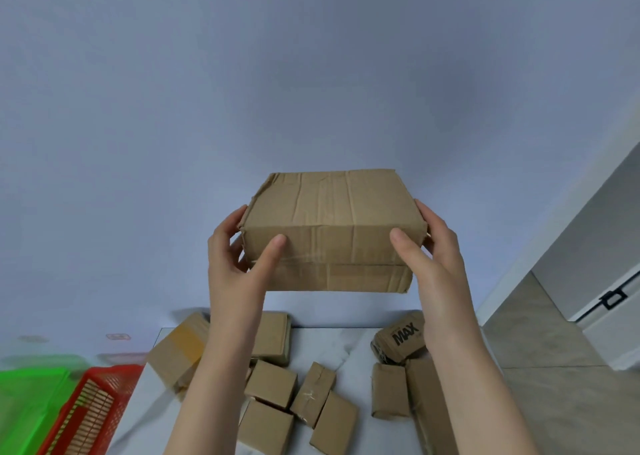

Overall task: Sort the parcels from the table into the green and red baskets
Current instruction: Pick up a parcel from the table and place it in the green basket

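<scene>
- Now we hold one large parcel (329, 226) up in the air with both hands, well above the table (332, 343) and in front of a pale blue wall (311, 73).
- Our left hand (239, 267) grips the parcel's left end: the left thumb (273, 246) lies flat on the near face, and the fingers curl round the left side.
- Our right hand (433, 260) grips the right end the same way, with the right thumb (405, 246) pressed on the near face and the fingers wrapped round the right side.
- The large parcel is plain brown cardboard, creased on top, with a taped seam running across its near face and a ragged edge at its upper left corner.
- Below our forearms the white marbled table carries the other parcels.
- A tilted box with a yellow patch (180, 350) lies at the table's left end, partly behind our left forearm.
- A cluster of small brown boxes (298, 406) sits in the middle, lying close together at different angles.
- A dark wrapped parcel printed MAX (401, 340) sits at the far right, with two more brown parcels (388, 392) just in front of it, beside our right forearm.
- At the lower left the green basket (27, 402) stands at the edge of view, and the red basket (90, 409) stands just beside it, between it and the table.
- We cannot tell what either basket holds; the green one is blurred.
- To the right we see a grey floor (554, 385) and a white cabinet (606, 281) with a black handle.
</scene>
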